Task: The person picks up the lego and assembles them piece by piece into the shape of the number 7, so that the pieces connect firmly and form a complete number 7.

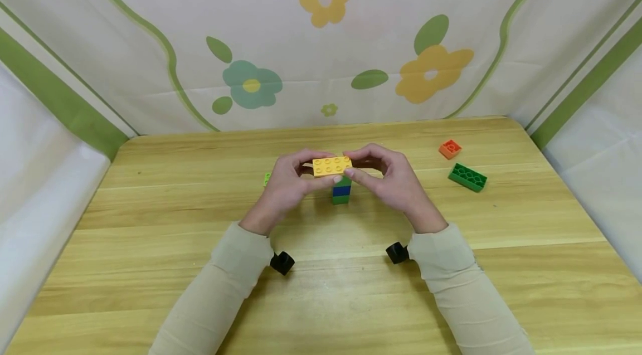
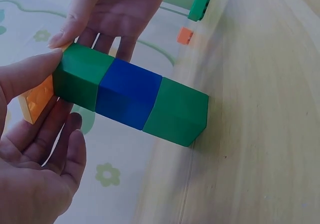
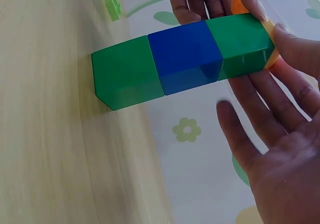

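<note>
In the head view, the left hand covers most of the light-green brick; only its outer end is exposed. The yellow brick hides most of the upper green block. The thumbs obscure the joint between these two parts; full seating of the studs cannot be determined. Both forearms are cut off at the lower edge.

The wrist views expose the column: upper green block, blue block, lower green block, upright above the desk. The right wrist view shows the light-green brick uncovered. The head and left wrist views show the small orange brick and the dark-green brick. All eight studs of the yellow brick are visible only in the head view.

The yellow brick is rectangular, two rows of four studs, studs up. It lies across the column top, its left portion overhanging. The fingers of the left hand and of the right hand pinch its opposite ends, thumbs on the near edge.
</note>
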`<state>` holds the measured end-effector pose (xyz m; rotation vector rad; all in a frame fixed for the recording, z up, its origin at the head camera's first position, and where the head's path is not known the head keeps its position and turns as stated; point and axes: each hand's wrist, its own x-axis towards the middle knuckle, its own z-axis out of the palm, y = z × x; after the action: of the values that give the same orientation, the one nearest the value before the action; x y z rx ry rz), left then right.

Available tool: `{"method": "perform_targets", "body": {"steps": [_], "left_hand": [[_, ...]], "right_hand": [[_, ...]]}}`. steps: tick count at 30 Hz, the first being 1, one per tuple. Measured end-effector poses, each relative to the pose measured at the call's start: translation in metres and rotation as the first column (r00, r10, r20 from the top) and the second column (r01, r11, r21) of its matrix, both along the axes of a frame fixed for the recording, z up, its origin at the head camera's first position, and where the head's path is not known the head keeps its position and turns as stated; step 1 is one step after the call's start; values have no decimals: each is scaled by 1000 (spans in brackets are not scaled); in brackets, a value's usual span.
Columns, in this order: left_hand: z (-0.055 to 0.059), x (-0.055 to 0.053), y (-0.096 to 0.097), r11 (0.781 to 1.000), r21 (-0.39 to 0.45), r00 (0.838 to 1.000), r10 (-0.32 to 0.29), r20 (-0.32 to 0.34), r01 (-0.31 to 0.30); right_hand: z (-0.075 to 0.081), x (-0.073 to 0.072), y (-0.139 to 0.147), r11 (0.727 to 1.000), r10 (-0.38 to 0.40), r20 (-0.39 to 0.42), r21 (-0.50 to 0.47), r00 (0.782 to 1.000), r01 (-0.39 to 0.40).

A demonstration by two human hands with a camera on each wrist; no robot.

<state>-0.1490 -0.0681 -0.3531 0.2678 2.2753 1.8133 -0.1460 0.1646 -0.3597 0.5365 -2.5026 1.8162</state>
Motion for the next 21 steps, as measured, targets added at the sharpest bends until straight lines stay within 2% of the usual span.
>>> {"method": "perform_targets", "body": {"steps": [9, 21], "left_hand": [[0, 1, 0, 999, 40, 1000, 0, 18, -1], [1, 1, -2, 1000, 2, 1000, -26, -12, 26]], "right_hand": [[-2, 0, 1, 998, 36, 8, -56, 999, -36], [-4, -2, 1, 998, 38, 10, -57, 999, -38]]}}
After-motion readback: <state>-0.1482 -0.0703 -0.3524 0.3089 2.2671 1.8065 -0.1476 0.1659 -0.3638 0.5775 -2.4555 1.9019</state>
